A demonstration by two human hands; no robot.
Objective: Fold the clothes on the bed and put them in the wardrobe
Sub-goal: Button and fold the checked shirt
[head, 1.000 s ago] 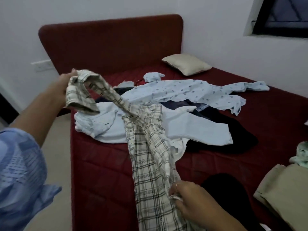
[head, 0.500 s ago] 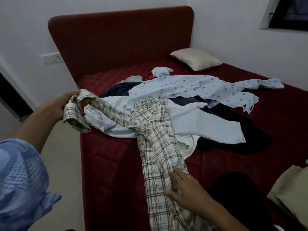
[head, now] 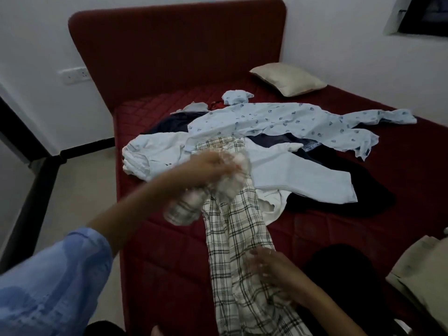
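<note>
Plaid shirt [head: 238, 229] trails down the bed [head: 400, 238], left hand [head: 211, 166] gripping its bunched, blurred top, right hand [head: 271, 267] pinching the lower cloth. Spreading it flat, clear of the unfolded pile [head: 278, 122], should give cleaner folds.

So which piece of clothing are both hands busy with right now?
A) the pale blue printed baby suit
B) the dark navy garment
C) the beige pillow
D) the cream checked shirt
D: the left hand bunches the upper end of the cream checked shirt while the right hand holds it lower down; the other clothes lie untouched on the bed.
</note>
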